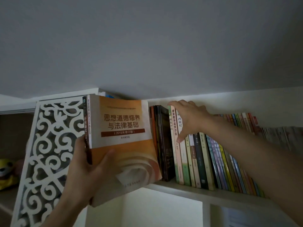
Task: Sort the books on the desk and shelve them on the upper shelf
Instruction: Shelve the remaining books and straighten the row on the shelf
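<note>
My left hand grips a small stack of books from below, with an orange-and-white textbook in front and a dark-spined book behind it. The stack is raised at the left end of the upper shelf, its lower right corner at the shelf edge. My right hand rests on the tops of upright books in the shelf's row, fingers over their upper edges and thumb down on the spines. Dark books lean between the stack and that hand.
A long row of thin colourful books fills the shelf to the right. A white carved lattice panel stands at the left. A yellow plush toy sits in a compartment at the far left. The ceiling is close above.
</note>
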`<state>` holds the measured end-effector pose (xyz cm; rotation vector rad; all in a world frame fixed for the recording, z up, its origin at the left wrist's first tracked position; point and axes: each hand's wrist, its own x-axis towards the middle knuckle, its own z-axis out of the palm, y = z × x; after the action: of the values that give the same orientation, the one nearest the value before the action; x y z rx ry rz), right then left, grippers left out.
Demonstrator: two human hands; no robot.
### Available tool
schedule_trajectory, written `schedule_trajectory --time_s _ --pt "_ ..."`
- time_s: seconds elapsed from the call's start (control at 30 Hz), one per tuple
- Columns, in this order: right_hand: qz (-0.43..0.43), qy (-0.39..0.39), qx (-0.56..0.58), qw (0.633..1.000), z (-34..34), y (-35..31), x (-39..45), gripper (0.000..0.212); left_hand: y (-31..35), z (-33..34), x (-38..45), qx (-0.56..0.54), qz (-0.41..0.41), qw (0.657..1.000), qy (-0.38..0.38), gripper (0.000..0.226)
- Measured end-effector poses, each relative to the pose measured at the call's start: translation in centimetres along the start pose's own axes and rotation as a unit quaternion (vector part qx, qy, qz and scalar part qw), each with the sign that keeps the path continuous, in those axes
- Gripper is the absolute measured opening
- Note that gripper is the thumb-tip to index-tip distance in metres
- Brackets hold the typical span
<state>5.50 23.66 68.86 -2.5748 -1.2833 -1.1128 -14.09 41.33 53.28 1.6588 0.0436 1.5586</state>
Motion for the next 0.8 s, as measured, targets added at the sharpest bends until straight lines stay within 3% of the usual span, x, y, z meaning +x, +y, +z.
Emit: schedule_trajectory --time_s 0.1,0.2,0.27,0.4,0.53,0.6,0.7,0.8 --pt "-0.009 0.028 0.005 1.0 0.3 0.0 -0.3 0.119 -0.2 -0.8 0.3 -0.07 -0.036 0.996 -0.031 0.053" --pt "-0.062 0.202 0.074 0.975 1.6 -1.1 -2.0 0.068 0.0 -0.2 0.6 -0.077 -0.032 0.996 -0.038 0.051" --pt "-0.084 0.277 0.11 0.951 2.8 -2.2 -4.0 0.05 0.4 0.9 0.8 -0.078 -0.022 0.996 -0.044 0.049" --pt "-0.059 0.241 0.203 0.947 5.2 -2.5 -7.4 0.038 1.4 3.2 1.1 -0.092 -0.016 0.992 -0.086 0.054" --pt "0.012 0.167 0.451 0.877 4.3 -0.7 -9.3 0.039 2.2 5.8 1.3 -0.108 -0.016 0.988 -0.106 0.057" --pt "0.031 0.125 0.507 0.852 4.0 0.5 -9.6 0.042 2.6 7.4 1.3 -0.123 -0.027 0.986 -0.106 0.056" --pt "0.052 0.122 0.479 0.867 4.1 2.2 -10.0 0.036 3.2 9.9 1.0 -0.136 -0.037 0.983 -0.118 0.048" --pt "0.075 0.176 0.339 0.921 4.3 4.1 -10.6 0.031 3.2 11.5 0.4 -0.129 -0.042 0.983 -0.121 0.046"
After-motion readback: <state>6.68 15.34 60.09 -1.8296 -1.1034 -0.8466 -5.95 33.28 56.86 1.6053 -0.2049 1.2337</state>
